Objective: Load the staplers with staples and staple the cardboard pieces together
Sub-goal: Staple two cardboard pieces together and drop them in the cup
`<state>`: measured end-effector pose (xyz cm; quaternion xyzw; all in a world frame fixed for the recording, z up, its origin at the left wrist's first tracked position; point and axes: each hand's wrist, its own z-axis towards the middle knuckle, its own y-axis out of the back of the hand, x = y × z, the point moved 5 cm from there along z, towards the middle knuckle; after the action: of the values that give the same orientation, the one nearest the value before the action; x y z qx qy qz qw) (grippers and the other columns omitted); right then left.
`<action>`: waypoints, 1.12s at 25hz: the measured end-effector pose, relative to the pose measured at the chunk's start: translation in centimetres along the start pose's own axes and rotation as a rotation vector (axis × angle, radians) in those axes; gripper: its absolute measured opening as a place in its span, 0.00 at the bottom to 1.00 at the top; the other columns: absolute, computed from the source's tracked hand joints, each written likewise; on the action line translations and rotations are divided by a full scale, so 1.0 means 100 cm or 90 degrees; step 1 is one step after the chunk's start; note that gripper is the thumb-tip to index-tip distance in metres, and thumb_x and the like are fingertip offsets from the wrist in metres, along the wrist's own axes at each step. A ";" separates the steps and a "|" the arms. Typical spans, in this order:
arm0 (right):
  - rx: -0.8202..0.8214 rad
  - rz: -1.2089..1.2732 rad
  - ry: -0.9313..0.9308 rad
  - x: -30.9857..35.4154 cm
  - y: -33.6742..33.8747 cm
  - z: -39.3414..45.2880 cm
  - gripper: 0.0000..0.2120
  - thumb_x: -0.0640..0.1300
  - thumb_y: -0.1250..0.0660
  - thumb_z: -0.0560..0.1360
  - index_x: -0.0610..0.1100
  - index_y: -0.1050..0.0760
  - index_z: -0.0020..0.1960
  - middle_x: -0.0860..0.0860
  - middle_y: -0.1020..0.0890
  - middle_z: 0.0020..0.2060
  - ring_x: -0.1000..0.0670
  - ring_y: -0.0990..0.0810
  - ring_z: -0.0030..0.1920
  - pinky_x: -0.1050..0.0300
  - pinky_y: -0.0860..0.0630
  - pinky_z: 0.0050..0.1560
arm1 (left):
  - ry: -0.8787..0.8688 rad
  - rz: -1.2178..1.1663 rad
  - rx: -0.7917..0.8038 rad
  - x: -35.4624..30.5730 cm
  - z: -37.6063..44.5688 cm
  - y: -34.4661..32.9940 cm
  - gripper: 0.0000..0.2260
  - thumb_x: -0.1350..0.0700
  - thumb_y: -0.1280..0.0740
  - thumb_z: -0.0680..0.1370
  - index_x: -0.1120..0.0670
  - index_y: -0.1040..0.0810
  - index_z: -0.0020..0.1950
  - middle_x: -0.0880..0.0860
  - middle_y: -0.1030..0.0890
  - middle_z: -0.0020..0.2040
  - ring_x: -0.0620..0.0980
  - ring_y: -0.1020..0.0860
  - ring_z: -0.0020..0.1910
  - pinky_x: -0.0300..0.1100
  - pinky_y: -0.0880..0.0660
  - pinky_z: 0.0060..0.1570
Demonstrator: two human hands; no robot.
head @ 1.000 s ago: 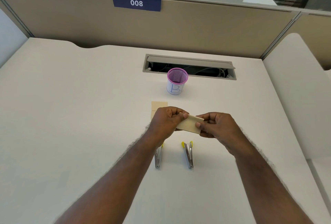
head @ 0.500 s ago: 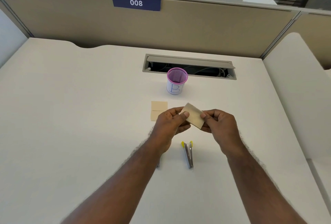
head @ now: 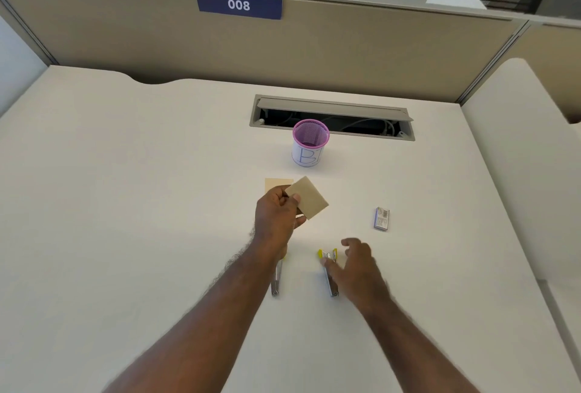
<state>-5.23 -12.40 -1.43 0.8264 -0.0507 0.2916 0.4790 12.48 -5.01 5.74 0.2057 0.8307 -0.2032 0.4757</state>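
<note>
While your left hand (head: 278, 218) pinches a tan cardboard piece (head: 309, 198) between thumb and curled fingers and holds it lifted above the table (head: 125, 204), tilted so one corner points toward the far edge, your right hand (head: 353, 262) is down at the right-hand stapler (head: 330, 273) with its fingers spread and loosely bent. The thumb lies at the stapler's yellow-tipped front end and seems to touch it, but the fingers have not closed round the body, so the hand holds nothing; whether the palm rests on the stapler's side you cannot tell from this angle. That stapler lies flat near the middle of the table, toward your near edge, its length running from near to far. The second stapler (head: 276, 282) lies parallel to it, just to the left, with its front end hidden beneath your left wrist. A second cardboard piece (head: 273, 185) lies flat on the table just beyond your left hand, partly covered by the knuckles and by the piece you hold. A small box of staples (head: 381, 219) lies on the table toward the right edge, well apart from both staplers. Farther back, a pink mesh cup (head: 310, 142) with a white label stands upright, just in front of the open cable slot (head: 333, 117) near the far edge.
</note>
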 end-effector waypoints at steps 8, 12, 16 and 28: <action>-0.037 -0.115 -0.015 -0.004 -0.022 -0.001 0.25 0.49 0.34 0.74 0.49 0.36 0.68 0.49 0.25 0.59 0.44 0.24 0.59 0.52 0.27 0.47 | -0.051 0.081 0.000 -0.011 -0.002 0.003 0.14 0.68 0.36 0.78 0.56 0.20 0.59 0.55 0.19 0.52 0.55 0.18 0.50 0.37 0.19 0.39; -0.001 0.071 -0.017 -0.008 -0.001 0.004 0.16 0.45 0.31 0.73 0.47 0.26 0.60 0.52 0.21 0.46 0.48 0.19 0.46 0.59 0.22 0.43 | -0.063 0.087 -0.008 -0.016 -0.004 0.005 0.15 0.69 0.35 0.77 0.58 0.21 0.62 0.56 0.21 0.49 0.60 0.18 0.53 0.47 0.18 0.47; 0.133 0.369 0.007 0.006 0.040 0.012 0.08 0.39 0.29 0.75 0.48 0.21 0.53 0.48 0.20 0.46 0.48 0.19 0.43 0.49 0.19 0.49 | -0.070 0.115 -0.020 -0.018 -0.005 0.007 0.12 0.68 0.34 0.76 0.60 0.19 0.59 0.58 0.17 0.53 0.60 0.17 0.52 0.49 0.18 0.49; 0.251 0.247 0.182 0.066 0.110 0.016 0.10 0.47 0.32 0.78 0.63 0.18 0.52 0.58 0.17 0.40 0.57 0.21 0.42 0.62 0.26 0.37 | -0.117 0.211 0.032 -0.029 -0.015 -0.008 0.12 0.64 0.32 0.76 0.55 0.18 0.58 0.51 0.16 0.49 0.56 0.17 0.50 0.56 0.20 0.53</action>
<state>-3.07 -18.30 9.83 0.8291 -0.0819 0.4949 0.2469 12.34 -5.26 9.08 0.3323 0.7329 -0.1607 0.5715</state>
